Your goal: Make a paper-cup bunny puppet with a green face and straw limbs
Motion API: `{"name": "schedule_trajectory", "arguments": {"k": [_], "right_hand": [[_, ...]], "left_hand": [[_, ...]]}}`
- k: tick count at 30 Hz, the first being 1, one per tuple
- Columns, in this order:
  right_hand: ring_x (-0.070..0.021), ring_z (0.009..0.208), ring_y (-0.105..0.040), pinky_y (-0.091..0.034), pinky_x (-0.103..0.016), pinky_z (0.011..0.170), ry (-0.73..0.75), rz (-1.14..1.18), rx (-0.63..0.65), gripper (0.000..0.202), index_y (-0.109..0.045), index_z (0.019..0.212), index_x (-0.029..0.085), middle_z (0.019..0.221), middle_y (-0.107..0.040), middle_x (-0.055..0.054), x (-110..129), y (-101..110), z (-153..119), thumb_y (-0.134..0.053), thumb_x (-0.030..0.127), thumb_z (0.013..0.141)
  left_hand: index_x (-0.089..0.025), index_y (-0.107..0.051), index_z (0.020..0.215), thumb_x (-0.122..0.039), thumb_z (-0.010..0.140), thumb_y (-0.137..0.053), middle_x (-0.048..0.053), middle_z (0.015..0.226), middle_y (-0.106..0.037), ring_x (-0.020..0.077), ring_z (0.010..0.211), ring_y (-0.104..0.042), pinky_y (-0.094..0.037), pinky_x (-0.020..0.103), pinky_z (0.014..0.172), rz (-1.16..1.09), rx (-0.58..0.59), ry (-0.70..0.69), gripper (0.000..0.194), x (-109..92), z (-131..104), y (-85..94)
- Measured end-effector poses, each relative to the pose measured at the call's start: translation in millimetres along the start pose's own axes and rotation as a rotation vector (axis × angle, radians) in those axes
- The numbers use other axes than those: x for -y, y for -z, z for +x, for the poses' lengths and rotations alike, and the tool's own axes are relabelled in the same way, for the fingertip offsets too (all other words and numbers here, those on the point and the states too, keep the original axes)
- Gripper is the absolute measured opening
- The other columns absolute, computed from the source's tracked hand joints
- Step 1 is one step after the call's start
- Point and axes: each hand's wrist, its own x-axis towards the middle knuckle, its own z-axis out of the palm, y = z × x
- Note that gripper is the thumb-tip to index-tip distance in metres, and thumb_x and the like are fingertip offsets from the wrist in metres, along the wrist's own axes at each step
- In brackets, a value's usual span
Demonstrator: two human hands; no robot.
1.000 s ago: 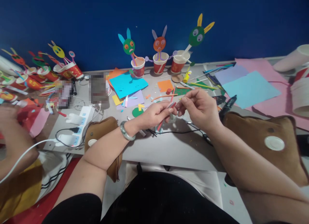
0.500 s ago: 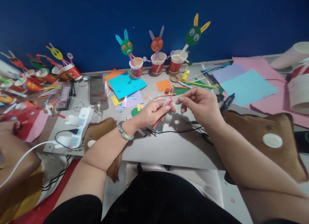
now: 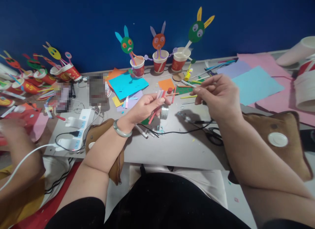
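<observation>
My left hand (image 3: 149, 107), a bracelet on its wrist, is closed around narrow red and pale pink paper strips (image 3: 153, 116), which stick out above and below the fingers. A roll of clear tape (image 3: 164, 112) shows just under its fingertips; I cannot tell whether they touch it. My right hand (image 3: 218, 96) is raised over the table further right, thumb and fingertips pinched together. Beside those fingertips is the end of a thin white stick (image 3: 188, 83); whether they grip it is unclear. A red cap (image 3: 169, 90) and a red strip (image 3: 174, 94) lie beyond my left hand.
Three red paper cups (image 3: 159, 65) with paper bunny-like figures stand at the back. Blue paper (image 3: 128, 86) lies before them. Scissors (image 3: 214, 136) and a brown cushion (image 3: 268, 143) are at right. A power strip (image 3: 81, 128) and a co-worker's arm (image 3: 22, 153) are at left.
My hands have drawn apart: the left moved slightly left with the strips, the right moved up and to the right. The view has tilted a little downward.
</observation>
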Motion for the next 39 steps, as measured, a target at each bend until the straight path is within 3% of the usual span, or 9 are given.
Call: {"name": "schedule_trajectory", "arguments": {"k": [5,9,14,17,20,23,25,31,39], "right_hand": [[-0.0122,0.049,-0.059,-0.046,-0.029,0.049,0.037,-0.086,-0.021,0.041,-0.057,0.089,0.027,0.069,-0.072,0.002,-4,3,3,-0.098,0.025,0.085],[-0.0137,0.054,-0.060,-0.048,-0.031,0.054,0.088,-0.189,-0.055,0.040,-0.060,0.086,0.026,0.070,-0.070,0.000,-14,5,8,-0.100,0.022,0.081],[-0.0169,0.072,-0.066,-0.051,-0.032,0.067,0.449,-0.310,-0.374,0.032,-0.059,0.097,0.028,0.089,-0.069,-0.003,-23,42,33,-0.087,0.015,0.090],[-0.0198,0.075,-0.067,-0.052,-0.037,0.072,0.591,-0.548,-0.576,0.030,-0.062,0.098,0.024,0.094,-0.070,-0.007,-25,70,49,-0.083,0.007,0.084],[-0.0249,0.090,-0.072,-0.054,-0.045,0.089,0.456,-0.898,-0.535,0.025,-0.070,0.100,0.019,0.100,-0.077,-0.012,-27,87,56,-0.084,0.008,0.083],[-0.0309,0.109,-0.073,-0.046,-0.054,0.106,0.198,-1.136,-0.465,0.019,-0.078,0.101,0.018,0.103,-0.082,-0.015,-31,99,62,-0.090,0.024,0.088],[-0.0325,0.114,-0.072,-0.041,-0.055,0.104,0.038,-1.240,-0.471,0.022,-0.080,0.096,0.016,0.104,-0.083,-0.020,-33,107,68,-0.092,0.033,0.088],[-0.0359,0.117,-0.074,-0.035,-0.058,0.090,-0.325,-1.439,-0.473,0.023,-0.083,0.085,0.010,0.114,-0.082,-0.032,-26,127,80,-0.092,0.031,0.087],[-0.0355,0.121,-0.074,-0.037,-0.056,0.094,-0.273,-1.435,-0.357,0.023,-0.084,0.089,0.009,0.112,-0.082,-0.031,-28,114,87,-0.087,0.031,0.093]], "left_hand": [[-0.017,-0.077,0.094,-0.057,0.102,-0.076,0.003,0.085,-0.073,0.0060,0.055,-0.057,-0.047,0.021,0.052,-0.072,-0.133,-0.035,0.041,-5,2,7.5],[-0.018,-0.076,0.093,-0.061,0.100,-0.078,0.001,0.080,-0.070,0.0060,0.053,-0.057,-0.042,0.021,0.048,-0.090,-0.180,-0.075,0.044,-6,3,8.8],[-0.018,-0.075,0.092,-0.063,0.099,-0.078,0.001,0.081,-0.071,0.0061,0.054,-0.056,-0.045,0.021,0.051,-0.083,-0.162,-0.081,0.046,-3,5,6.0],[-0.017,-0.075,0.089,-0.062,0.098,-0.078,0.002,0.083,-0.072,0.0059,0.055,-0.056,-0.049,0.022,0.055,-0.075,-0.112,-0.076,0.046,1,6,1.5],[-0.018,-0.077,0.091,-0.062,0.100,-0.075,0.000,0.073,-0.066,0.0076,0.056,-0.056,-0.050,0.023,0.056,-0.056,-0.064,-0.071,0.046,4,6,-1.5],[-0.018,-0.078,0.092,-0.065,0.100,-0.075,-0.001,0.067,-0.061,0.0088,0.056,-0.056,-0.049,0.024,0.057,-0.036,-0.041,-0.067,0.047,4,5,-1.9],[-0.018,-0.079,0.092,-0.068,0.097,-0.077,-0.002,0.067,-0.061,0.0085,0.055,-0.055,-0.048,0.023,0.056,-0.035,-0.037,-0.077,0.049,4,5,-1.5],[-0.018,-0.080,0.095,-0.068,0.099,-0.074,-0.002,0.063,-0.058,0.0090,0.056,-0.055,-0.050,0.023,0.057,-0.016,-0.013,-0.077,0.051,4,6,-1.2],[-0.017,-0.078,0.095,-0.062,0.102,-0.074,-0.004,0.061,-0.056,0.0080,0.054,-0.056,-0.049,0.021,0.055,-0.037,-0.054,-0.071,0.046,4,7,-0.6]]}}
